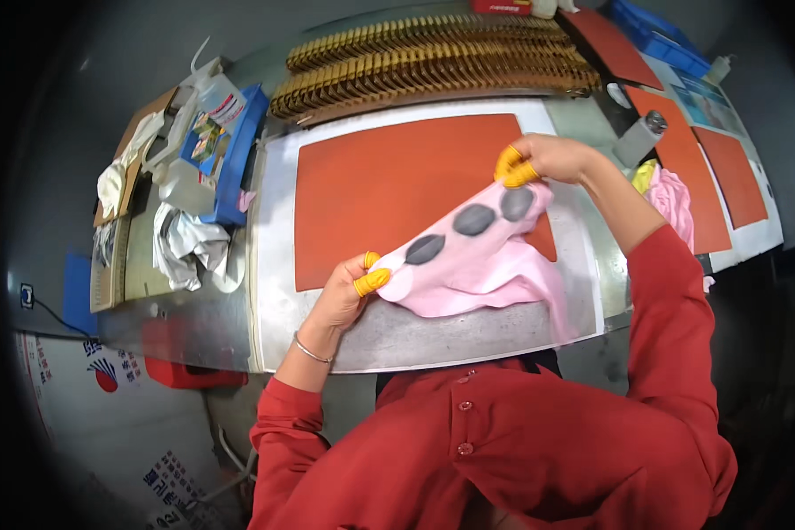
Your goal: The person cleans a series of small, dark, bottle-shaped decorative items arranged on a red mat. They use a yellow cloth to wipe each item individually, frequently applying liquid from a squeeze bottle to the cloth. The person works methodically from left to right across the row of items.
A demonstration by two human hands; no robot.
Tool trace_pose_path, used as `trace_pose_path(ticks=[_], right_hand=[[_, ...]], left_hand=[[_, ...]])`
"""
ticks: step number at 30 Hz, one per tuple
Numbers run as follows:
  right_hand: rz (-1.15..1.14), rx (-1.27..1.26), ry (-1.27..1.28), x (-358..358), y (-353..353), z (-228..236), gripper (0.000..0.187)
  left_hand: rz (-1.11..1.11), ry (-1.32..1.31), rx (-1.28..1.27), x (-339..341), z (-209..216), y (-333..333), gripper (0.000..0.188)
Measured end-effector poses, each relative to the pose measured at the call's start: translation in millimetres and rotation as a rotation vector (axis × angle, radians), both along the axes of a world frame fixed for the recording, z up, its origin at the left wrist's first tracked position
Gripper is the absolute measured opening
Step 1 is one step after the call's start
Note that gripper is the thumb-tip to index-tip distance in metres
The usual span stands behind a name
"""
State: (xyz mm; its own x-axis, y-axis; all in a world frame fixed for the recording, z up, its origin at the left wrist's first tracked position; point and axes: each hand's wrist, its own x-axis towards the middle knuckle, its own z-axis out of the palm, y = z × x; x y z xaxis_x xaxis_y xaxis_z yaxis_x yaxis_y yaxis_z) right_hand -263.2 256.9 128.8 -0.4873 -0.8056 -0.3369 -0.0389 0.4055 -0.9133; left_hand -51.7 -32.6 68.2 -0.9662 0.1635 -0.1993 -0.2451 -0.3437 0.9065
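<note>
Head view: what does each grip have?

Left hand (344, 293) pinches the left end of the pink cloth (481, 276); right hand (555, 161) pinches its far edge, near the right end. Yellow finger covers (373, 282) on both.

Where is the cloth?

Stretched between the hands, over the near right part of the orange-red mat (389, 194). Three dark grey ovals (475, 220) line up along the taut far edge.

Handling note?

Judgement: pull lightly and evenly from both ends, so the ovals sit unwrinkled. Slack near folds could double under; watch them.
</note>
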Motion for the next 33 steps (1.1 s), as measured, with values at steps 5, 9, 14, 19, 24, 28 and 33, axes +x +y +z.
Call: trace_pose_path(ticks=[5, 9, 14, 19, 24, 28, 33], right_hand=[[-0.151, 0.132, 0.291, -24.5, -31.9, -26.5, 0.016], [-0.172, 0.121, 0.980, 4.7, -34.5, -22.9, 0.025], [-0.421, -0.036, 0.608, 61.3, -13.7, 36.8, 0.019], [-0.387, -0.211, 0.747, 166.8, -37.0, -0.9, 0.018], [-0.386, -0.031, 0.598, 189.7, -31.6, -30.4, 0.019], [-0.573, -0.088, 0.587, 187.6, -32.5, -13.5, 0.018], [-0.517, -0.093, 0.137, 176.5, -45.6, -30.7, 0.019]], left_hand=[[0.132, -0.007, 0.121, -8.8, -2.7, 12.6, 0.005], [0.274, 0.021, 0.067, -1.8, 2.3, 22.2, 0.005], [0.272, -0.037, -0.062, 9.2, 7.4, 30.5, 0.013], [0.274, -0.004, -0.044, 22.5, 1.3, 53.5, 0.015], [0.185, -0.021, 0.018, 31.6, -3.0, 56.7, 0.013], [0.188, -0.050, 0.020, 31.5, -6.2, 62.0, 0.011], [0.183, 0.082, -0.112, 28.1, -10.1, 74.4, 0.010]])
